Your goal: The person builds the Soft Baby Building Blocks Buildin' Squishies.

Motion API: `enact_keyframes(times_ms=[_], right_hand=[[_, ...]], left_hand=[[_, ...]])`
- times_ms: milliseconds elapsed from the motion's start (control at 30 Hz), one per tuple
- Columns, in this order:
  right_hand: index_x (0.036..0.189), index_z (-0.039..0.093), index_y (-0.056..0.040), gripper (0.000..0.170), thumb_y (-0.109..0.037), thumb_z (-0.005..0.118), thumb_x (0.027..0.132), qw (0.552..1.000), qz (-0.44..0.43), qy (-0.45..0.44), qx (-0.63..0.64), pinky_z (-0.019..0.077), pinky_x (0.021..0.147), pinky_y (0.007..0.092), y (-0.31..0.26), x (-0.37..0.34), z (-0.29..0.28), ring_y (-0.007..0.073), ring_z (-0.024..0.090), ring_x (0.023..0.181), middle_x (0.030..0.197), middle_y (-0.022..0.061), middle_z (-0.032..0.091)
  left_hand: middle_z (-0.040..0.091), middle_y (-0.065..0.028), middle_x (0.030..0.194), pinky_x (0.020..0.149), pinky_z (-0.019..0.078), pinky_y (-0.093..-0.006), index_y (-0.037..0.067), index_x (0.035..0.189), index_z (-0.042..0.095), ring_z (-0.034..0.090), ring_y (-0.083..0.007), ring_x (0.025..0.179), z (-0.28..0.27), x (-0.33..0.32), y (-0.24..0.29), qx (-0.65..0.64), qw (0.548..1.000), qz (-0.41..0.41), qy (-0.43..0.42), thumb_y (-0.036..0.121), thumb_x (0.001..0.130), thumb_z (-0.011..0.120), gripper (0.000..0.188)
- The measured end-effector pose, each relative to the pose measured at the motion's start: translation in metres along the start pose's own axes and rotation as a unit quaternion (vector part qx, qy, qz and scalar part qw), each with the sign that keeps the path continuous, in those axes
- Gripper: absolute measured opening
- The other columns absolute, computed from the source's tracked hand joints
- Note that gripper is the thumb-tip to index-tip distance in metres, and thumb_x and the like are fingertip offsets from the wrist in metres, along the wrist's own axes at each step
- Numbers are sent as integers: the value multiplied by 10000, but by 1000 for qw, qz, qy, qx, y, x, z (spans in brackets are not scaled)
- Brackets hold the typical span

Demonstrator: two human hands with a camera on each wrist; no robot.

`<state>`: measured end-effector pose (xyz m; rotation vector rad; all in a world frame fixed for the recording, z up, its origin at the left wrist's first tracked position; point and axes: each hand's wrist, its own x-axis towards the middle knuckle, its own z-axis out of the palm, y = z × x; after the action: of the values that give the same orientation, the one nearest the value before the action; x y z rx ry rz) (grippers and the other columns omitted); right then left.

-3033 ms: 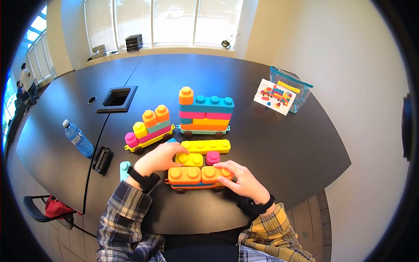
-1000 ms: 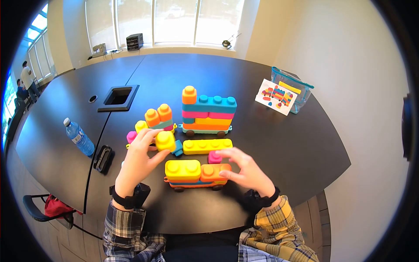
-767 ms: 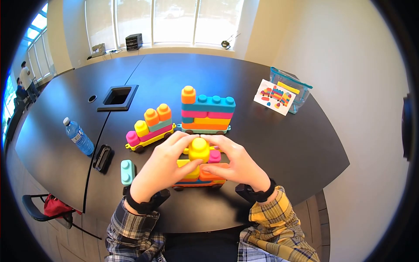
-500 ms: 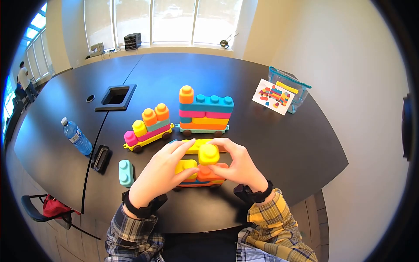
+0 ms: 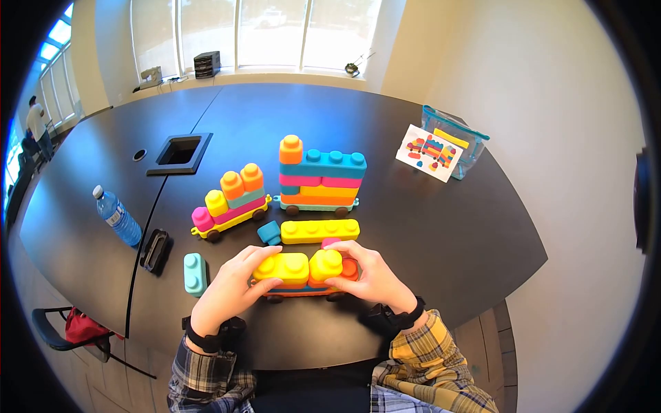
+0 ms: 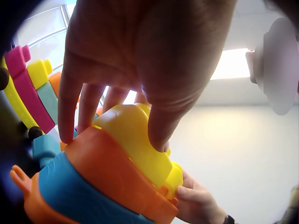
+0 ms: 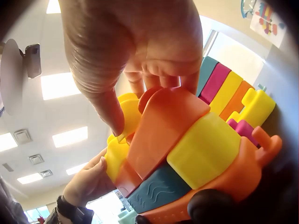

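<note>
A toy train wagon (image 6: 88,191) of stacked building blocks stands at the near middle of the table, with blue and orange layers. My left hand (image 5: 231,290) holds the two-stud yellow block (image 5: 292,264) on the wagon's left end, thumb on the near side and fingers on the far side. Between thumb and fingers, my right hand (image 5: 373,279) pinches a one-stud yellow block (image 5: 325,266) against the left part of the orange block (image 7: 163,126) at the right end. Behind the right fingers sits a pink block (image 5: 331,243), partly hidden.
A long yellow block (image 5: 320,231) and a small blue block (image 5: 269,233) lie behind the wagon. Farther back stand two more block wagons (image 5: 231,206). A mint block (image 5: 195,274), black case (image 5: 156,251) and water bottle (image 5: 117,215) are left. A picture card (image 5: 429,153) leans on a clear bag (image 5: 456,131).
The two-stud yellow block came onto the wagon's left end. My left hand lifted the one-stud yellow block and passed it to my right hand, which has lowered it onto the orange block.
</note>
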<state>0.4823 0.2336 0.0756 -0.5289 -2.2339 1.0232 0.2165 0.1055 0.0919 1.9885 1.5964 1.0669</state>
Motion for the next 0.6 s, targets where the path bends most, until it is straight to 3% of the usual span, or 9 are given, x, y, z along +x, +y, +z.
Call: enact_keyframes(times_ms=[200, 267, 533, 600], right_hand=[[1323, 612, -46, 540, -146, 858, 853, 1000, 0, -7, -22, 555, 1002, 368, -7, 3, 2, 278, 728, 1117, 1253, 134, 721], [1287, 616, -49, 505, -153, 849, 851, 999, -9, -3, -35, 567, 961, 395, -10, 4, 3, 342, 721, 1095, 1191, 148, 712], [1317, 606, -98, 515, -220, 830, 870, 995, -20, -15, -93, 581, 900, 440, -5, 4, 7, 405, 702, 1051, 1164, 168, 706], [1323, 601, -104, 520, -229, 829, 873, 996, -18, -10, -91, 581, 895, 446, -5, 2, 9, 408, 700, 1057, 1163, 171, 707]], left_hand=[[670, -176, 1149, 937, 518, -415, 30, 1352, 607, 651, -380, 1071, 2, 0, -1, -13, 1000, 1, 9, 156, 880, 801, 526], [670, -176, 1146, 936, 519, -415, 30, 1352, 607, 651, -380, 1069, 2, 0, -1, -12, 1000, 2, 8, 157, 881, 802, 525], [664, -177, 1150, 943, 514, -416, 38, 1375, 596, 644, -380, 1088, 1, 1, 0, -2, 1000, -1, -4, 167, 871, 814, 565], [640, -173, 1270, 966, 517, -415, 50, 1419, 566, 640, -375, 1122, 0, 1, 1, 5, 1000, -3, -16, 110, 904, 757, 552]])
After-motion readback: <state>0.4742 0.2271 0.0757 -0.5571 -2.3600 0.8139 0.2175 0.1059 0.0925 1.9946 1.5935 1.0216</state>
